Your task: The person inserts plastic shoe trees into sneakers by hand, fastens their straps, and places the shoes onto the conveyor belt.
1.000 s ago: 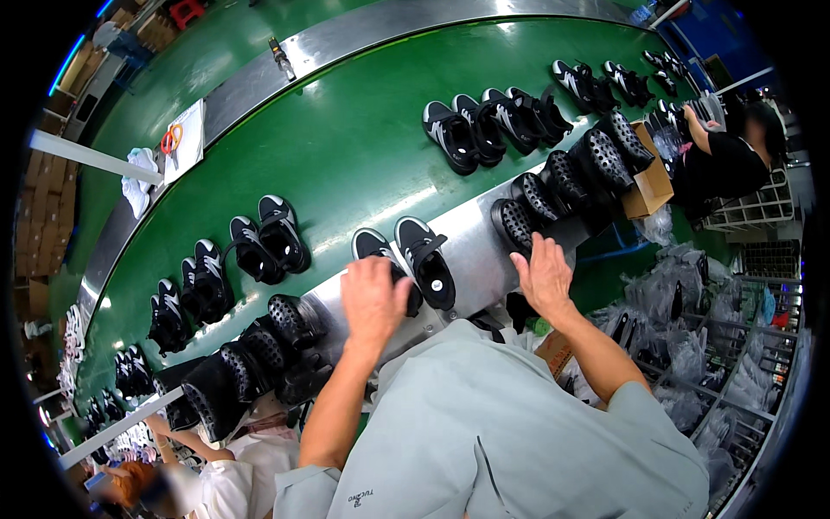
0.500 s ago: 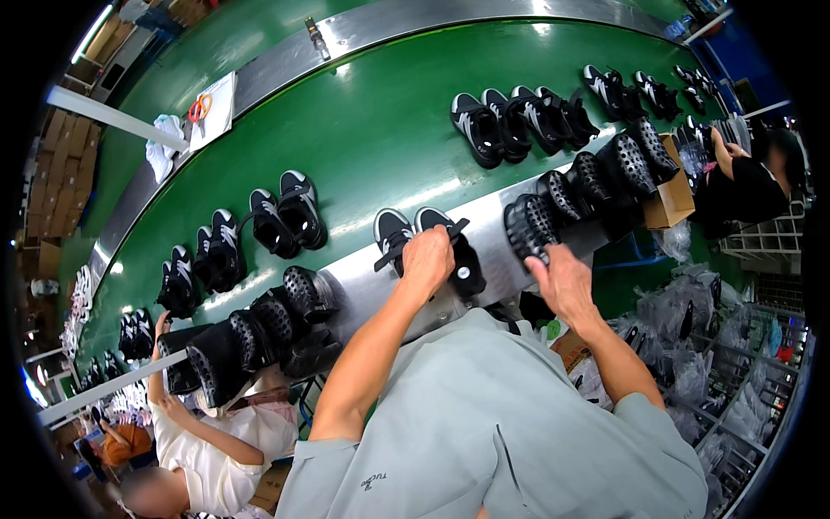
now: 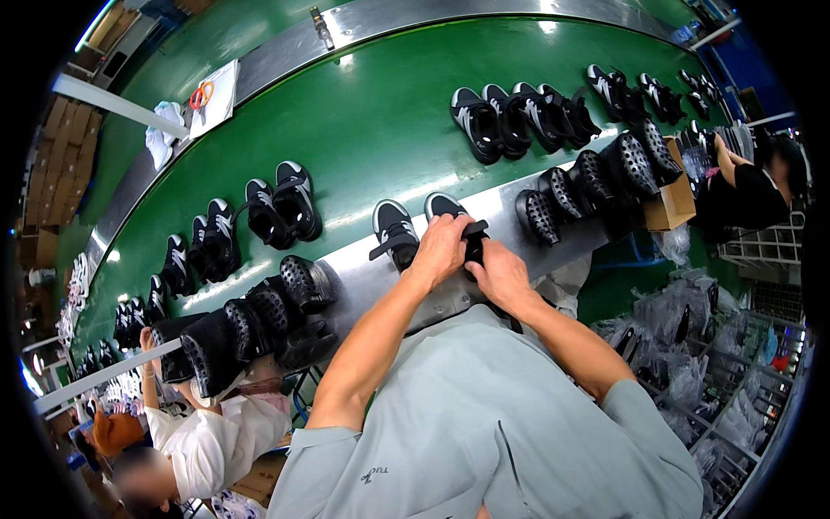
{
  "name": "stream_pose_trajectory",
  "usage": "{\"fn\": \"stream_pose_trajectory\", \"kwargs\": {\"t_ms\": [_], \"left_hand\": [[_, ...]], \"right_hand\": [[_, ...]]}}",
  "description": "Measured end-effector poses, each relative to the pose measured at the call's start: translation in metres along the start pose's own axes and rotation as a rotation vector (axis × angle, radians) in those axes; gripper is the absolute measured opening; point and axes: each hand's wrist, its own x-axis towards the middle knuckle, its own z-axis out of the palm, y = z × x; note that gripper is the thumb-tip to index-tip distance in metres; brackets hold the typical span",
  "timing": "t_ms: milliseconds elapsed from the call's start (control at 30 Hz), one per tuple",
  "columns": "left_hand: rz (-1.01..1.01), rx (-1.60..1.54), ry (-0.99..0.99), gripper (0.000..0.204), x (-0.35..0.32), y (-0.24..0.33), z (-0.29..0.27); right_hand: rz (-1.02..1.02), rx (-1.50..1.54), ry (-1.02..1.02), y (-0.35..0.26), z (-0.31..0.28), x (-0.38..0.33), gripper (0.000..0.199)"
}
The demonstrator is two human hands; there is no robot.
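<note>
A black sports shoe (image 3: 443, 206) with a grey toe lies on the metal ledge in front of me, largely covered by my hands. My left hand (image 3: 441, 249) is closed over its upper, beside the black strap (image 3: 474, 228). Holding its heel end is my right hand (image 3: 503, 275), thumb toward the opening. What the fingertips do inside is hidden. To the left, the matching shoe (image 3: 396, 235) stands apart from my hands, its strap sticking out to the side. Black studded pieces (image 3: 538, 218) lie on the ledge to the right.
More black shoes stand in groups on the green belt (image 3: 380, 121). At the left end of the ledge are more studded pieces (image 3: 251, 329). A carton (image 3: 670, 208) sits at the right; a rack of plastic-wrapped items (image 3: 683, 320) stands beside me. A co-worker (image 3: 212, 432) is at the left.
My right hand has left a studded piece on the right and come over to the shoe. My left hand has stayed on the shoe. Shoes at the left have shifted slightly.
</note>
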Motion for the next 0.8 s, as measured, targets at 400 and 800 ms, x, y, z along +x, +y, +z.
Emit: {"fn": "stream_pose_trajectory", "kwargs": {"t_ms": [400,800], "left_hand": [[-0.482,-0.047,0.241,0.072,-0.011,0.012,0.044],[-0.569,0.238,0.418,0.041,-0.1,-0.01,0.004]], "right_hand": [[0.071,-0.062,0.064,0.041,0.029,0.045,0.024],[-0.04,-0.081,-0.058,0.036,0.033,0.045,0.022]]}}
